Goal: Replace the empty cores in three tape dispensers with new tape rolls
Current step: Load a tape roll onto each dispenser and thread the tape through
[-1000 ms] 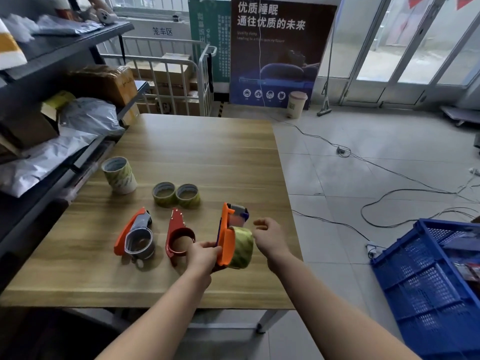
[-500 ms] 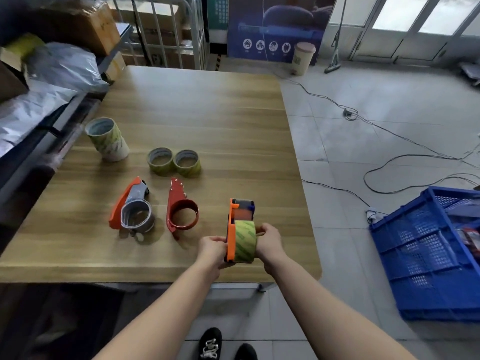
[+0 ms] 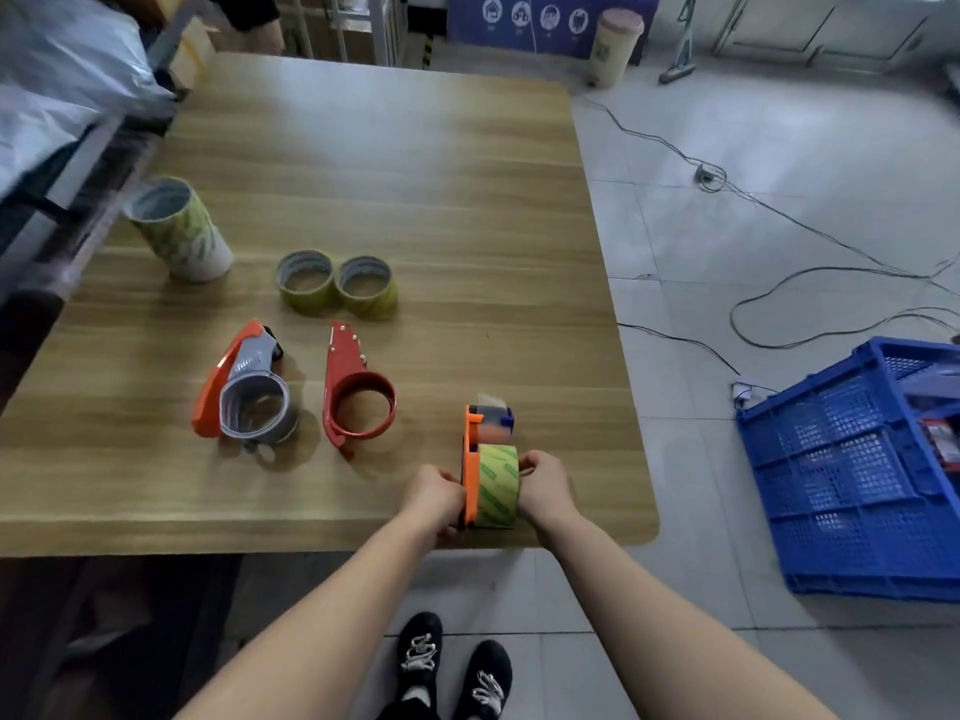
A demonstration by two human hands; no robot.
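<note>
An orange tape dispenser (image 3: 471, 462) with a green-printed tape roll (image 3: 498, 485) in it stands near the table's front edge. My left hand (image 3: 434, 498) grips its orange side; my right hand (image 3: 545, 488) presses on the roll's right side. To the left lie a red dispenser (image 3: 353, 394) with an open ring and an orange-and-grey dispenser (image 3: 244, 394) holding a grey core. Two tape rolls (image 3: 337, 284) sit side by side behind them. A tall stack of rolls (image 3: 179, 231) stands at the far left.
The wooden table (image 3: 415, 200) has a shelf with bagged parcels (image 3: 57, 96) along its left. A blue crate (image 3: 857, 475) stands on the floor at right, with cables (image 3: 779, 304) trailing across the tiles. My shoes (image 3: 452, 667) show below the table edge.
The camera has tilted down and moved closer. The dispenser with the roll came down from mid-air to the table's front edge, and my right hand closed onto the roll.
</note>
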